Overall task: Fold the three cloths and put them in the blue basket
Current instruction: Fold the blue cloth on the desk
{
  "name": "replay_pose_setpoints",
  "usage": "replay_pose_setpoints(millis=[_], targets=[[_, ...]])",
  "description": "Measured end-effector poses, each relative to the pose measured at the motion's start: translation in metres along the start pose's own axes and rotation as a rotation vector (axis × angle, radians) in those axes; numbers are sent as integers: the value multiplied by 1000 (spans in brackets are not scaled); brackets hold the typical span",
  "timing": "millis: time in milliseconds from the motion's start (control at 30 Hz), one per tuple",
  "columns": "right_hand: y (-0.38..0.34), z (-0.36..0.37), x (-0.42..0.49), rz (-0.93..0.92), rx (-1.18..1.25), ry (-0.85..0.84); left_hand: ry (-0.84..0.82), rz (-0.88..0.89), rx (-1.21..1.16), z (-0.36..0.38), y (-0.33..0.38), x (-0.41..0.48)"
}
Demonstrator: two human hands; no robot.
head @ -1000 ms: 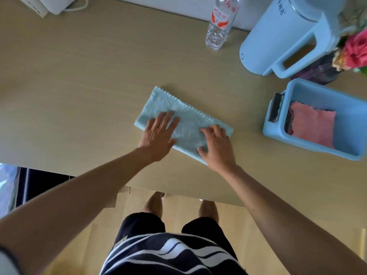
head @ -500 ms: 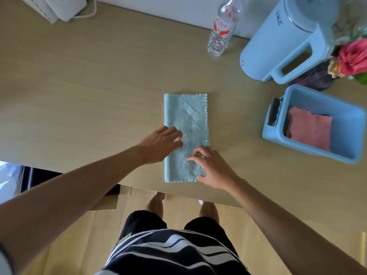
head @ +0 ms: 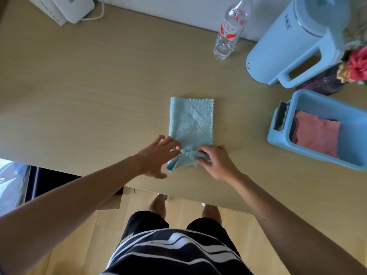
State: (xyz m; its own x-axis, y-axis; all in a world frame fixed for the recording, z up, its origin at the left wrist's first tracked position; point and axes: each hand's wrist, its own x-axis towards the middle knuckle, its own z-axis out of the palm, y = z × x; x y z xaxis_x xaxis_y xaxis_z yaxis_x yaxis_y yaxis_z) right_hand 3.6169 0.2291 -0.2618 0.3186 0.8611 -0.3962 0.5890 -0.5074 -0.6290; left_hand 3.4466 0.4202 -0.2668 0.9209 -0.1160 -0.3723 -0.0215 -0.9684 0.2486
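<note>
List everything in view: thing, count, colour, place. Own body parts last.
table: 1, light wood, under everything
cloth: 1, light blue, table centre, near end lifted
basket: 1, blue, table's right
folded cloth: 1, pink, inside basket
third cloth: 1, dark, beneath folded cloth
bottle: 1, clear, red label, far edge
jug: 1, light blue, far right
flowers: pink, right edge
device: 1, white, far left corner
shorts: 1, black-white striped, bottom
left hand: 1, open, beside cloth
right hand: 1, pinching cloth's near end

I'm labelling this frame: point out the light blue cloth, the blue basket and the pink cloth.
light blue cloth [head: 191,120], head view, flat middle of its far half.
blue basket [head: 282,140], head view, near left corner wall.
pink cloth [head: 317,135], head view, middle of its top face.
</note>
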Motion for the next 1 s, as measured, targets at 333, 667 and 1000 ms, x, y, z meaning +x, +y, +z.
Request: replay_pose_setpoints(millis=[333, 667, 1000], targets=[[-7, -42, -5, 149, 682, -106, 186, -485, -847, -25, 11, 9], [-7, -50, 33, 239, 518, 209, 280, -590, -1134, -25, -9, 27], [-4, -44, 68, 284, 412, 316, 400, -677, -1287, -25, -15, 38]])
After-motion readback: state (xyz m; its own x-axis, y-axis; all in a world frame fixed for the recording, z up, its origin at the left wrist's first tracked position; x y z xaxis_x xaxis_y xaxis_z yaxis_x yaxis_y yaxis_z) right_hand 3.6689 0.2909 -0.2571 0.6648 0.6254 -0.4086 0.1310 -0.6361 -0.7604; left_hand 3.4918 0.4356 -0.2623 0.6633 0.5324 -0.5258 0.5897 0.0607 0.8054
